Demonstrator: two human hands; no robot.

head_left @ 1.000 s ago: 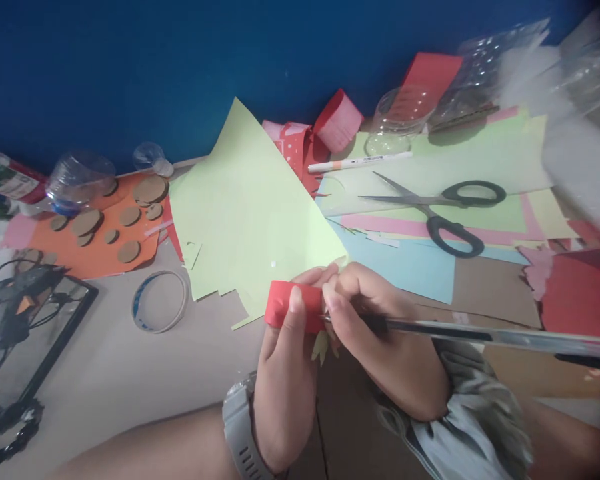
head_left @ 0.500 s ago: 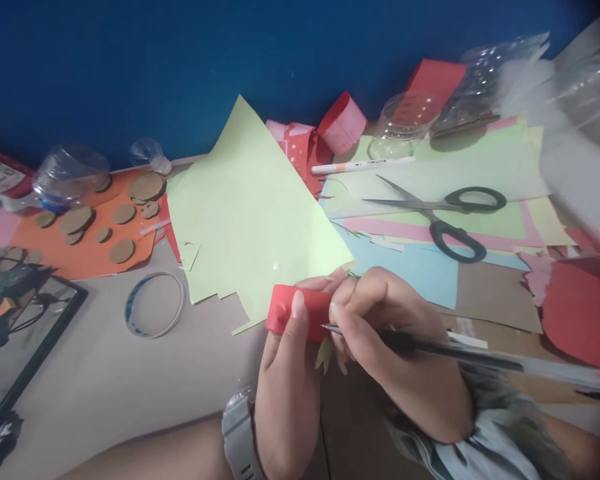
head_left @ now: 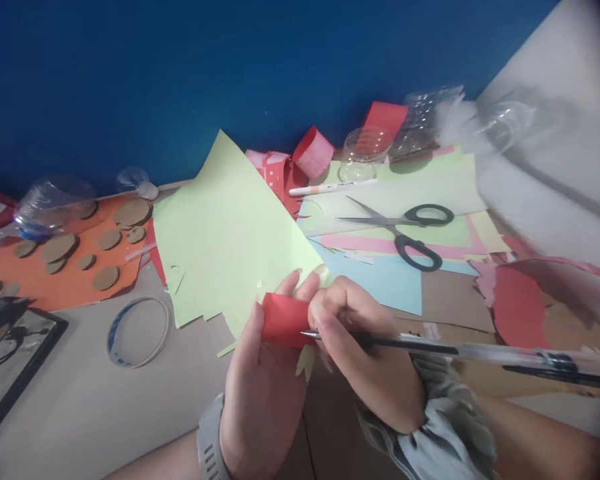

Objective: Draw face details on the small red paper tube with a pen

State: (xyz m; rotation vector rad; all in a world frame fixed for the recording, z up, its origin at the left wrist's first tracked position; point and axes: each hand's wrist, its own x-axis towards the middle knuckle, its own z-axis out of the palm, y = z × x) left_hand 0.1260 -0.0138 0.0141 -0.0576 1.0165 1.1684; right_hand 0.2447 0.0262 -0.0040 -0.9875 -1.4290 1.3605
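My left hand (head_left: 263, 387) is closed round a small piece of red paper (head_left: 286, 319), its thumb along the left edge and its fingers behind. My right hand (head_left: 355, 333) grips a black ballpoint pen (head_left: 415, 344) with a clear barrel, and its fingertips also touch the paper's right side. The pen's tip lies over the lower right part of the red paper; whether it touches is unclear. A pale green paper scrap (head_left: 306, 360) pokes out below it. Just beyond my hands lies a large light green sheet (head_left: 230, 233) with cut edges.
Black-handled scissors (head_left: 400, 227) and a white marker (head_left: 333, 188) lie on stacked coloured paper at right. A tape roll (head_left: 139, 332) sits at left, near cardboard discs (head_left: 106, 278) on orange paper (head_left: 85, 287). Clear plastic containers (head_left: 363, 153) and red paper rings (head_left: 314, 152) stand along the blue wall.
My left thumb has moved from the face of the red paper to its left edge, and the paper now lies flatter. The whole view has shifted, with table items appearing lower and further left.
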